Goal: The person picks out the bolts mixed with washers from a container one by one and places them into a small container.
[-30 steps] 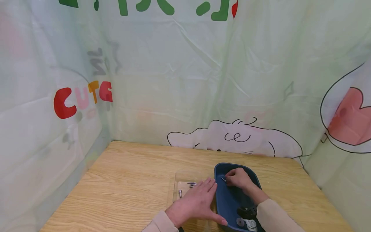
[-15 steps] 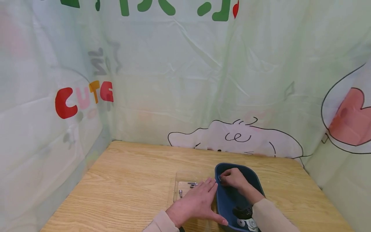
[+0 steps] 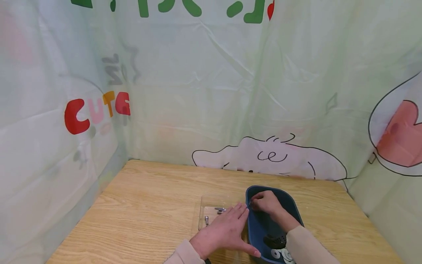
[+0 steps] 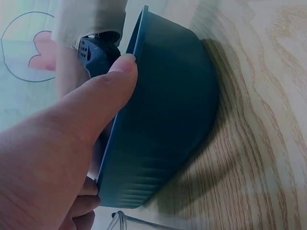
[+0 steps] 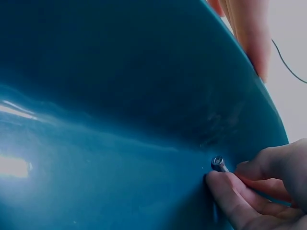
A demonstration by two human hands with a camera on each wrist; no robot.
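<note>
A deep blue bin point(image 3: 263, 234) stands on the wooden table. My left hand point(image 3: 224, 229) rests along its left rim, fingers straight and thumb spread. In the left wrist view the thumb point(image 4: 103, 93) presses on the rim from outside. Inside the bin, at its far left part, my right hand point(image 3: 267, 202) pinches a small metal screw. The right wrist view shows this screw point(image 5: 218, 164), its round socket head sticking out between thumb and fingertip close to the bin wall. Most of its shank is hidden by the fingers.
Left of the bin lies a clear plastic tray point(image 3: 201, 212) with several screws point(image 3: 219, 209), partly covered by my left hand. White washers point(image 3: 275, 253) and a black perforated piece point(image 3: 275, 241), perhaps a wrist strap, show near the bin's front. A printed curtain point(image 3: 197, 91) encloses the table.
My right hand has moved slightly left toward the bin's left wall with the screw, then stayed there. The screw shows less between the fingers. My left hand keeps its place on the rim.
</note>
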